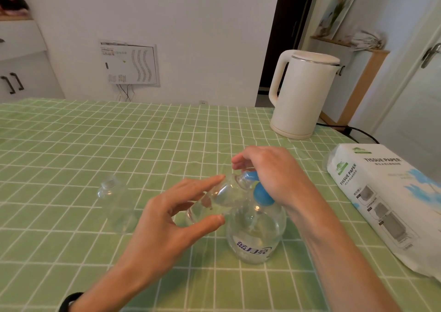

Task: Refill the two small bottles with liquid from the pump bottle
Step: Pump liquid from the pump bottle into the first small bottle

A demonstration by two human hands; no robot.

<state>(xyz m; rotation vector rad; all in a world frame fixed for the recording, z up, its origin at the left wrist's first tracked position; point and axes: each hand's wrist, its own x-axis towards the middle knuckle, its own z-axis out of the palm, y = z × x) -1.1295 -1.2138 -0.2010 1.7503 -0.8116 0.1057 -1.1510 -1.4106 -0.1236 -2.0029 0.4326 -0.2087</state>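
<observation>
A green checked table [71, 144] fills the view, with a white kettle [303, 92] at its far right corner and a tissue pack [381, 192] lying along the right edge. Near the centre stands the clear pump bottle [255, 237], about half full. The right hand [272, 171] curls over its blue pump head [262, 194]. The left hand [171, 218] pinches the tilted small bottle [222, 197] between thumb and fingers, its mouth held up against the nozzle.

The second small bottle [114, 206] stands upright and uncapped to the left, well apart from the hands. It looks empty, though clear plastic makes this hard to judge. The work appears to be in its first half: one bottle is at the spout with perhaps a little liquid inside, and the other is not yet filled.

Open cloth lies to the left and far side, giving room to set the filled bottle down and fetch the other. The right is tighter: the tissue pack sits just beside the right forearm, and the kettle's cord trails behind it.
</observation>
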